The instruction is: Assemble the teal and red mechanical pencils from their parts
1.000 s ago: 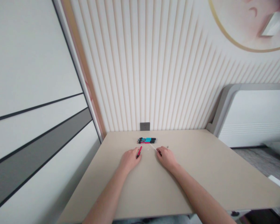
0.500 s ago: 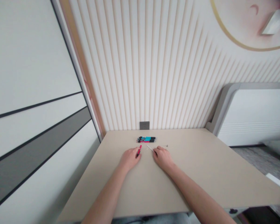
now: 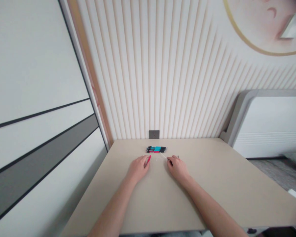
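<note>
Ribbed wall panels [image 3: 151,65] fill my view behind a beige surface [image 3: 160,204]. Near its far edge I see a bundle of pens [image 3: 156,149], blue, black and red, lying together with their long axes running left to right. My left hand [image 3: 137,168] grips a slim red pen piece [image 3: 149,159], its end pointing away and slightly right. My right hand [image 3: 177,168] pinches a thin white stick [image 3: 163,156] that slants away and leftward; I cannot tell if its tip touches the pens. One tiny pale bit [image 3: 156,159] lies between both hands.
</note>
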`<move>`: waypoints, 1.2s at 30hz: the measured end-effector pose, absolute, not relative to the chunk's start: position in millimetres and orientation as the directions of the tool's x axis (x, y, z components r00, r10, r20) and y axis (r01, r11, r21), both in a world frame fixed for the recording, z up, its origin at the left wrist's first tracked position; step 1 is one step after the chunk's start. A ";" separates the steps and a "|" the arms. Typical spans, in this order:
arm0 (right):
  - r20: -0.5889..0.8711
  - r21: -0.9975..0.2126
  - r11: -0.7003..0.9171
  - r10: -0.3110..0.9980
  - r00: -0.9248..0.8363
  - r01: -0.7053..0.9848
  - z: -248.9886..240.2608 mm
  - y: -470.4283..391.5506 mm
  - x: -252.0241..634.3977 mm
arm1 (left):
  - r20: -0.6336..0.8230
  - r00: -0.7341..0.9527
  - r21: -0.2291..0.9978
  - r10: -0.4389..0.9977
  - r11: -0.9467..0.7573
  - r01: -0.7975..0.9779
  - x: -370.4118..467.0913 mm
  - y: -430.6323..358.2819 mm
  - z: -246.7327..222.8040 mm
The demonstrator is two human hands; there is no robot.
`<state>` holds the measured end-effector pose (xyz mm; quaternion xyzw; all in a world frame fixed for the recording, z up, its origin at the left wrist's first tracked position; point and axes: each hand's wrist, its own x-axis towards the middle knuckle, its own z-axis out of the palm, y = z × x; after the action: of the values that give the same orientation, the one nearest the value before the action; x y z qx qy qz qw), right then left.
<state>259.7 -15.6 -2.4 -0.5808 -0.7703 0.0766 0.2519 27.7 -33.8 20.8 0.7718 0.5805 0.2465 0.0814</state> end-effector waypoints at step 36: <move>0.368 -0.613 0.454 0.888 -0.275 0.646 -6.1 -7.0 267.4 | 0.270 -0.116 0.941 0.956 -0.236 0.242 18.9 -13.8 3.1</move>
<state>267.4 -7.0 -6.1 -0.4924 -0.7791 0.1744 0.3467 18.9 -13.8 3.1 0.5753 0.5205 0.5359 0.3331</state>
